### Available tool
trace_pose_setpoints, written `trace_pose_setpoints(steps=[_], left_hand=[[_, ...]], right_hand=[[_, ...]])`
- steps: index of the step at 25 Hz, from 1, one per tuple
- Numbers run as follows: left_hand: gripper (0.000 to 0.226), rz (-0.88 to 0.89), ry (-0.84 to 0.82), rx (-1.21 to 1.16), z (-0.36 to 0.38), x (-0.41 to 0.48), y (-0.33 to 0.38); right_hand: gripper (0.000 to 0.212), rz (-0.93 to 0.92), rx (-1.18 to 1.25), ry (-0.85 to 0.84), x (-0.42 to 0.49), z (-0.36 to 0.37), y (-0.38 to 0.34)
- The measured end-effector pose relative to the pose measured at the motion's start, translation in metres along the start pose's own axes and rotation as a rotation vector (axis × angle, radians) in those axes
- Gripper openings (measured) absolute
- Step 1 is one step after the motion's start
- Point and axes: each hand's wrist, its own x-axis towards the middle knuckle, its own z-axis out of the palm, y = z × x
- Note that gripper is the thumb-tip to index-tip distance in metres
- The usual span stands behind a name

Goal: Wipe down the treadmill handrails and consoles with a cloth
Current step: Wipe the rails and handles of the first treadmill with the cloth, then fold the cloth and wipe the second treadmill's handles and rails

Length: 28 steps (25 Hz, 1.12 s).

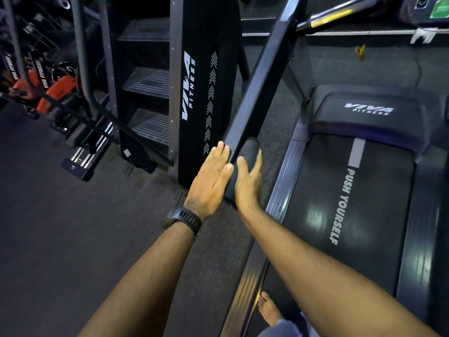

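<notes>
The treadmill's dark left handrail (254, 98) slopes down from the upper right and ends in a padded grip (250, 148) at centre frame. My left hand (210, 177), with a black watch on its wrist, lies flat with straight fingers against the grip's left side. My right hand (247, 188) presses the grip's right side. Its thumb rests on top and its fingers lie straight along the far side. No cloth shows in either hand. Part of a console with a green screen (439, 8) sits at the top right.
The treadmill belt (364, 203), printed "PUSH YOURSELF", runs along the right, and my bare foot (268, 308) stands on its left side rail. A black stair climber (201, 93) stands close on the left of the handrail. Weight plates and racks (58, 91) fill the far left, with dark rubber floor (60, 239) in front of them.
</notes>
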Motion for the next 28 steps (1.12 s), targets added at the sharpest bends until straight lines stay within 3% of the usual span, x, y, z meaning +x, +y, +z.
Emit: trace_pose_setpoints(steps=[2, 5, 7, 12, 14, 17, 20, 22, 25, 28], left_hand=[[0.069, 0.005, -0.009, -0.005, 0.002, -0.013, -0.006], [0.071, 0.024, -0.003, -0.004, 0.002, -0.023, -0.011], [0.065, 0.024, 0.0, -0.015, 0.001, -0.031, -0.013], [0.074, 0.003, 0.024, 0.02, -0.009, -0.077, -0.024], [0.068, -0.006, 0.101, 0.022, -0.017, -0.104, -0.038], [0.041, -0.053, 0.261, -0.15, -0.045, -0.136, -0.06], [0.014, -0.108, 0.449, -0.275, -0.076, -0.146, -0.072], [0.011, -0.141, 0.53, -0.354, -0.09, -0.141, -0.076], [0.016, -0.134, 0.593, -0.445, -0.103, -0.13, -0.082], [0.014, -0.086, 0.6, -0.513, -0.112, -0.11, -0.085]], right_hand=[[0.072, 0.121, -0.003, 0.028, -0.022, 0.003, 0.011], [0.063, -0.113, -0.066, -0.007, -0.059, 0.0, 0.011], [0.064, -0.169, -0.022, 0.01, -0.061, -0.002, 0.013], [0.046, -0.043, 0.243, 0.009, -0.123, 0.016, 0.047], [0.041, 0.042, 0.413, -0.05, -0.154, 0.027, 0.055], [0.033, -0.035, 0.313, -0.174, -0.177, 0.045, 0.05], [0.061, 0.048, 0.209, -0.256, -0.172, 0.068, 0.031], [0.078, 0.156, 0.16, -0.341, -0.158, 0.083, 0.014], [0.046, 0.11, 0.187, -0.463, -0.143, 0.094, -0.008], [0.028, 0.003, 0.239, -0.454, -0.129, 0.104, -0.019]])
